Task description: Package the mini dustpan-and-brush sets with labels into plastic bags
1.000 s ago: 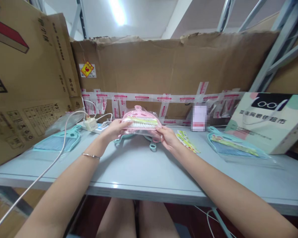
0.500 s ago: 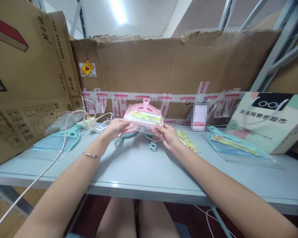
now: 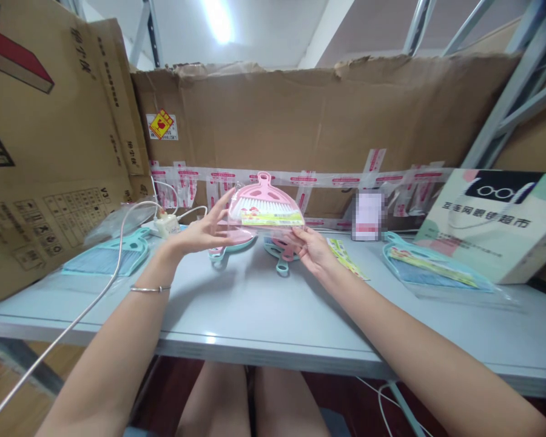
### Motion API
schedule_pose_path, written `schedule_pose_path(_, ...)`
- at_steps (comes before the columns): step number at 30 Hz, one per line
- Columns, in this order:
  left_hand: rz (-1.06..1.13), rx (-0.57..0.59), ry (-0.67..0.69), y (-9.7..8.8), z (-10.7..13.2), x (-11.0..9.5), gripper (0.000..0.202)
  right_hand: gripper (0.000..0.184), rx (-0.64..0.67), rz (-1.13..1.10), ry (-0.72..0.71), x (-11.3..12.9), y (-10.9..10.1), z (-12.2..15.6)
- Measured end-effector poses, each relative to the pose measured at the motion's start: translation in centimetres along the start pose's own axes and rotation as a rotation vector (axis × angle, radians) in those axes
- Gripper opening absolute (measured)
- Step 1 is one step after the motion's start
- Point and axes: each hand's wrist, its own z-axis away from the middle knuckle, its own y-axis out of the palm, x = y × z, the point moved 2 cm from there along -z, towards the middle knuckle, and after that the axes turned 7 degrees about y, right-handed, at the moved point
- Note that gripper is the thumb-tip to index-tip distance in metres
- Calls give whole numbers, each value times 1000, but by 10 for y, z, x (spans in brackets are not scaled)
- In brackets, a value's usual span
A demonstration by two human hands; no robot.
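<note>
A pink dustpan with a white brush, wrapped in a clear plastic bag, is held upright above the grey table. My left hand touches the bag's left side with its fingers stretched upward and apart. My right hand pinches the bag's lower right corner. Beneath the bag lie loose pink and teal dustpans.
A bagged teal dustpan set lies at the left and another bagged set at the right. A printed leaflet lies beside my right hand. A white paper bag leans at the right. Cardboard walls stand behind. A white cable crosses the left.
The bagged pink dustpan has been lifted and tilted upright. My left hand's fingers have opened out along its left side.
</note>
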Motion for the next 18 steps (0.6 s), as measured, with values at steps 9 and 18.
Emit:
schedule_pose_path(9, -391, -155, 208, 21, -6, 8, 45, 19, 12, 8, 24, 6, 5, 10)
schedule_pose_path(18, -285, -269, -40, 16, -4, 22, 56, 18, 18, 15, 30, 7, 6, 13)
